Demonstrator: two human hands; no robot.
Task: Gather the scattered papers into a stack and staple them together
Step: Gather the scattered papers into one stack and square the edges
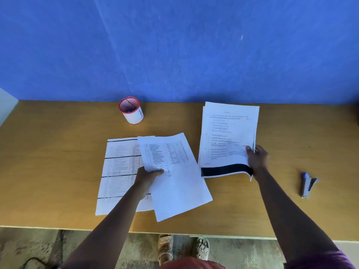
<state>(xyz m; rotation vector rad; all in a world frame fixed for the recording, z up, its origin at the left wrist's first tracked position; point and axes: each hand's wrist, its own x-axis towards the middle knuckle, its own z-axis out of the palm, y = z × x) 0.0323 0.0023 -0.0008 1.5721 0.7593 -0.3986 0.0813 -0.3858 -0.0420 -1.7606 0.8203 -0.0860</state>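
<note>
Near the worktop's middle, the left hand (148, 174) pinches a loose sheet (174, 175) while the right hand (256, 158) grips the stack (227, 138); careless merging could skew edges.

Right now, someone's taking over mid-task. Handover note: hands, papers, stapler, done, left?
Left hand pinches a table-printed sheet, lying across another sheet flat on the desk.
Right hand grips a small stack by its right edge.
Stapler lies untouched on the desk, right of the stack.
Done: some pages gathered in the right hand.
Left: add both left-side sheets, square the stack, staple.
</note>
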